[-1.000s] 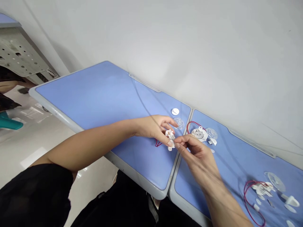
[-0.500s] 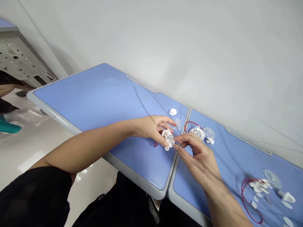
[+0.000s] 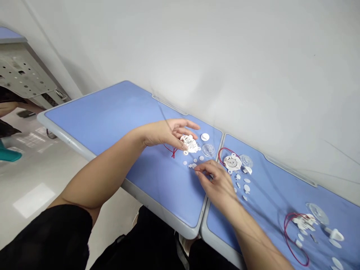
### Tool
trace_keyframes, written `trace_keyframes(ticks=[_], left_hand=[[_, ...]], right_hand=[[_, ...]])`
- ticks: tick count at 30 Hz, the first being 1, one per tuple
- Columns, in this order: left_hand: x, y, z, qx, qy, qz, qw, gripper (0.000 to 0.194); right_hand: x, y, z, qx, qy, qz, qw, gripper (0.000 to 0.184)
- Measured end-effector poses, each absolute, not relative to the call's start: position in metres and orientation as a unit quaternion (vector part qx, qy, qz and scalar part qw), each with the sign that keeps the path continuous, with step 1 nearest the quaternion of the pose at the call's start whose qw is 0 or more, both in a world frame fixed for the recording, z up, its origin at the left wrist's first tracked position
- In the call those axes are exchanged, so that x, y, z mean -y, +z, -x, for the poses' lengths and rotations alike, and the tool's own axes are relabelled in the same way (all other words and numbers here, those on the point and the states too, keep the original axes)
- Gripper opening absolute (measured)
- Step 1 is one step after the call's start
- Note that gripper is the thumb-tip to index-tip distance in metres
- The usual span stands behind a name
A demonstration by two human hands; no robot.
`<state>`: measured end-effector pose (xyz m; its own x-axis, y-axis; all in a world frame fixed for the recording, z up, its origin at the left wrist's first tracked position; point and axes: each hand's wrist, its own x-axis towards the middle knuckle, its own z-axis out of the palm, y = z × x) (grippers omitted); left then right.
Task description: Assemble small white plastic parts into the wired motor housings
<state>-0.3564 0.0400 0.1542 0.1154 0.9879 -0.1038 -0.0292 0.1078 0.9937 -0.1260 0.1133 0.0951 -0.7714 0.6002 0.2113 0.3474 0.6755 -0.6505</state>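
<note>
My left hand [image 3: 168,133] holds a round white plastic housing [image 3: 190,144] by its edge, thumb on top and the other fingers stretched out beyond it. Red wires [image 3: 173,151] trail from under that hand onto the table. Closer to me, my right hand [image 3: 215,178] is low over the table with thumb and forefinger pinched together, beside small white discs [image 3: 194,165]. What is between those fingertips, if anything, is too small to make out. A clear plastic disc [image 3: 208,150] and a white round cap [image 3: 205,137] lie beyond the housing.
Two blue tables [image 3: 112,112] meet at a seam against a white wall. On the right one lie another white housing [image 3: 233,162] with red wire, a clear disc [image 3: 246,161] and small white pieces. Farther right is a third set of parts [image 3: 305,222].
Both hands have moved apart: the left went left and away with the housing, while the right left the housing and came down beside the small white discs.
</note>
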Motion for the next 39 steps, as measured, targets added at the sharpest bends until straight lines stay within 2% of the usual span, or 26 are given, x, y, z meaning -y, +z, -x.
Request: trace_keyframes(ticks=[14, 20, 22, 26, 29, 31, 34, 39], left_hand=[[-0.042, 0.146, 0.355, -0.469, 0.442, -0.493, 0.585, 0.070], [-0.042, 0.146, 0.354, -0.470, 0.450, -0.486, 0.584, 0.071], [-0.042, 0.146, 0.355, -0.481, 0.461, -0.476, 0.574, 0.071], [-0.043, 0.148, 0.355, -0.492, 0.484, -0.457, 0.561, 0.070], [-0.044, 0.147, 0.355, -0.493, 0.480, -0.460, 0.561, 0.070], [-0.044, 0.146, 0.355, -0.493, 0.472, -0.466, 0.563, 0.070], [-0.045, 0.145, 0.354, -0.491, 0.464, -0.471, 0.568, 0.068], [-0.047, 0.142, 0.352, -0.496, 0.460, -0.462, 0.573, 0.069]], right_hand=[[-0.111, 0.085, 0.162, 0.947, 0.128, 0.239, 0.170, 0.015], [-0.109, 0.078, 0.168, 0.952, 0.132, 0.221, 0.163, 0.018], [-0.110, 0.079, 0.168, 0.940, 0.183, 0.226, 0.179, 0.018], [-0.120, 0.095, 0.158, 0.796, 0.478, 0.312, 0.200, 0.010], [-0.130, 0.112, 0.144, 0.661, 0.652, 0.331, 0.169, 0.024], [-0.134, 0.121, 0.137, 0.560, 0.753, 0.315, 0.144, 0.025], [-0.135, 0.126, 0.132, 0.466, 0.826, 0.293, 0.122, 0.023], [-0.134, 0.125, 0.132, 0.415, 0.849, 0.300, 0.131, 0.021]])
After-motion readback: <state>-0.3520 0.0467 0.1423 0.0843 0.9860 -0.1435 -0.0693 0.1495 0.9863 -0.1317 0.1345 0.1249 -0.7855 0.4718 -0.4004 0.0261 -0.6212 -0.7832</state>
